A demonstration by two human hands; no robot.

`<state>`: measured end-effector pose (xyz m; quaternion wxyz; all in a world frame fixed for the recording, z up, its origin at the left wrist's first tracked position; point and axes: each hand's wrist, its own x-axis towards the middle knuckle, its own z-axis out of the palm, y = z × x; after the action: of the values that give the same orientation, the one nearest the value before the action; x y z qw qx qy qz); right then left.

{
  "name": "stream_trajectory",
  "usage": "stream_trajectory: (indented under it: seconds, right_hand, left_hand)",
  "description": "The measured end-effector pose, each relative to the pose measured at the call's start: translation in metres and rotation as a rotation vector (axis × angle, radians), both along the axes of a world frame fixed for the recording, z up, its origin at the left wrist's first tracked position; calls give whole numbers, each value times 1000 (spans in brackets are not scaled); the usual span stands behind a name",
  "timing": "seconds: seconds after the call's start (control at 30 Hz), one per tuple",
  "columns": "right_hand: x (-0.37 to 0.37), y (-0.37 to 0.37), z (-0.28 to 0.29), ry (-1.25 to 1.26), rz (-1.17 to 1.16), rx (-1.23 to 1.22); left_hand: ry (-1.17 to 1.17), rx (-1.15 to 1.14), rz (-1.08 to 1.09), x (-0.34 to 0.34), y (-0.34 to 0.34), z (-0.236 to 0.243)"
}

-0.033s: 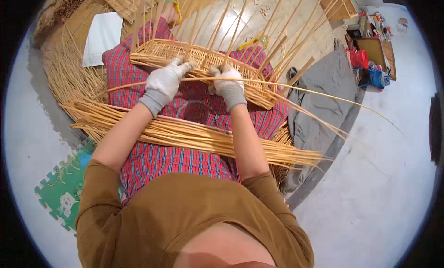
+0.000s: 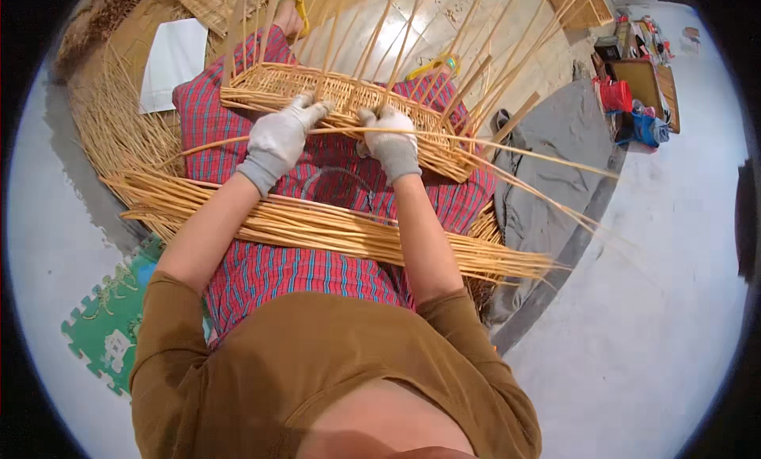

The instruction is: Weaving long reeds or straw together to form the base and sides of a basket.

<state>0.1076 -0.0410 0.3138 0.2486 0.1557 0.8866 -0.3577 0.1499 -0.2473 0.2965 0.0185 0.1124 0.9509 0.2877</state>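
Note:
A partly woven wicker basket [image 2: 273, 85] rests across my knees, its tall stakes [image 2: 412, 35] pointing away from me. My left hand [image 2: 277, 138], in a white glove with a grey cuff, is closed on the basket's near edge. My right hand [image 2: 390, 142], gloved alike, has its fingers curled round the weave a little further right. A long loose wicker rod [image 2: 515, 147] passes beneath my left hand and across the back of my right glove. Other rod ends trail off the basket's right corner. The fingertips are partly hidden by the weave.
A bundle of wicker rods [image 2: 317, 231] lies across my lap under my forearms. More rods [image 2: 119, 134] spread at the left by a white sheet [image 2: 173, 65]. Grey cloth [image 2: 551, 162] lies at the right. Beyond are a red container [image 2: 614, 97] and a wooden box [image 2: 581, 5].
The loose rod's right end reaches less far right than before and sits higher in the picture. The basket and both hands have barely shifted.

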Motion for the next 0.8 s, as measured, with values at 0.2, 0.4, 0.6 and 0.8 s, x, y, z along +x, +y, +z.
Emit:
stream_trajectory:
  seconds: [0.2, 0.4, 0.6, 0.8]
  right_hand:
    - [1, 2, 28, -154, 47, -109]
    - [71, -3, 57, 397, -214, -963]
    - [68, 91, 117, 906, -397, -743]
    - [69, 76, 65, 706, -357, -858]
  left_hand:
    - [-8, -143, -102, -8, -10, -14]
    - [123, -26, -187, 8, -2, 52]
    - [241, 35, 27, 3, -56, 50]
    - [102, 19, -127, 1, -14, 22]
